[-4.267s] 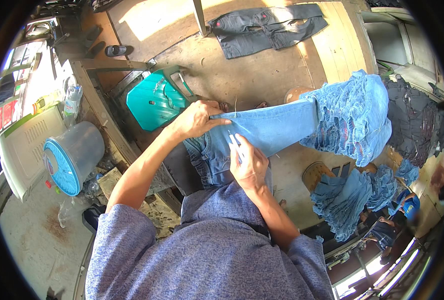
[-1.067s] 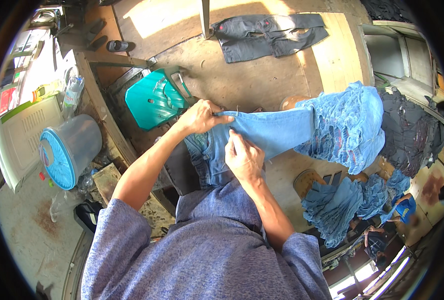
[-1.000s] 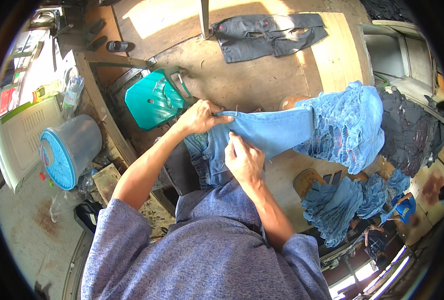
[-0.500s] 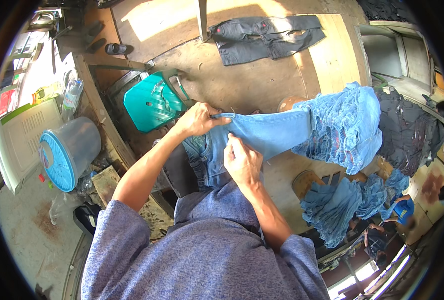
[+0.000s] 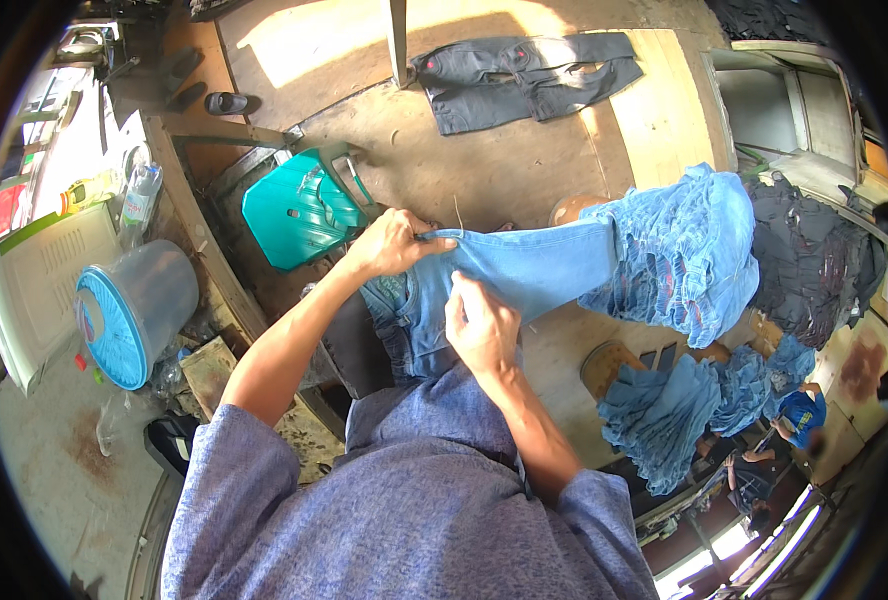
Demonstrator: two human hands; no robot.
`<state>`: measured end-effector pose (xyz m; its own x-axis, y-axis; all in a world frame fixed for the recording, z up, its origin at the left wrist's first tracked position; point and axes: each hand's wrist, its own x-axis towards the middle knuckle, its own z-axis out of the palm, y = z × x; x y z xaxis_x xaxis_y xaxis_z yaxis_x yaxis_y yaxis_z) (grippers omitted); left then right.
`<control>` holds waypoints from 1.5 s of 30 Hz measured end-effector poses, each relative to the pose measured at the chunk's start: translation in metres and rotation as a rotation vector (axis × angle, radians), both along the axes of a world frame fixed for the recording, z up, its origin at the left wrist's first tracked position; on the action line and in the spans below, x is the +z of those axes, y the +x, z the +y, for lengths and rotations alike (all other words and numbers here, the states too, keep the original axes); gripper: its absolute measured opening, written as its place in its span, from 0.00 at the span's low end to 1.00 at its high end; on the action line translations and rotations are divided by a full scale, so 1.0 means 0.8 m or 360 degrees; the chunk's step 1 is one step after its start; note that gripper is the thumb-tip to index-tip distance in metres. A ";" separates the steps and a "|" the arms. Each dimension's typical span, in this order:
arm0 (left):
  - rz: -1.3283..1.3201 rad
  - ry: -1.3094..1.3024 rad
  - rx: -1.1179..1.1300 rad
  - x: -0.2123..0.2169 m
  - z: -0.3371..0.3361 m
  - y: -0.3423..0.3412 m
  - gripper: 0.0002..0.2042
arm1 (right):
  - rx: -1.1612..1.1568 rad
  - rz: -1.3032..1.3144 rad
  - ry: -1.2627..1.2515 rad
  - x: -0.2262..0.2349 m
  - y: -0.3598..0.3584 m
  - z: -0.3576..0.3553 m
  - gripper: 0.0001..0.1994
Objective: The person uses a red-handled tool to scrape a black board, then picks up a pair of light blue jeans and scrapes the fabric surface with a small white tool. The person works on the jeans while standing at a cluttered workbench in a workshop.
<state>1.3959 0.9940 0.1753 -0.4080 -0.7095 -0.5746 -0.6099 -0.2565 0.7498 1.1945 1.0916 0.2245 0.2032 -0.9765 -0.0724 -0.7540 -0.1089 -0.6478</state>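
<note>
A pair of light blue jeans [image 5: 534, 265] lies across my lap, one leg stretched to the right. My left hand [image 5: 396, 243] is closed on the upper edge of the denim, thumb pointing right. A pale loose thread [image 5: 460, 212] stands up from the cloth just past that thumb. My right hand [image 5: 484, 325] is closed over the jeans, a little below and right of the left. Its fingers are curled together at the cloth; whatever they hold is hidden. The far end of the leg meets a bunched pile of light blue jeans [image 5: 679, 260].
More jeans [image 5: 659, 410] hang in bunches at the lower right, near other people [image 5: 754, 475]. Dark garments [image 5: 814, 255] are heaped behind the pile. Black trousers [image 5: 524, 80] lie on the floor ahead. A green plastic stool [image 5: 299, 210] and a blue-lidded bucket [image 5: 114, 325] are leftward.
The whole view has shifted slightly. My left hand keeps its hold on the jeans, and my right hand stays closed close by. The loose thread stands up more.
</note>
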 end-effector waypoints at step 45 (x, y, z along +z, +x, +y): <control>0.0085 -0.0197 0.0175 -0.015 0.011 -0.004 0.29 | 0.0103 0.0049 -0.0061 -0.004 -0.009 0.004 0.11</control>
<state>1.3926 1.0026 0.1632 -0.3519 -0.8156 -0.4594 -0.5416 -0.2229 0.8106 1.1872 1.0949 0.2211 0.2644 -0.9635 -0.0424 -0.7639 -0.1823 -0.6191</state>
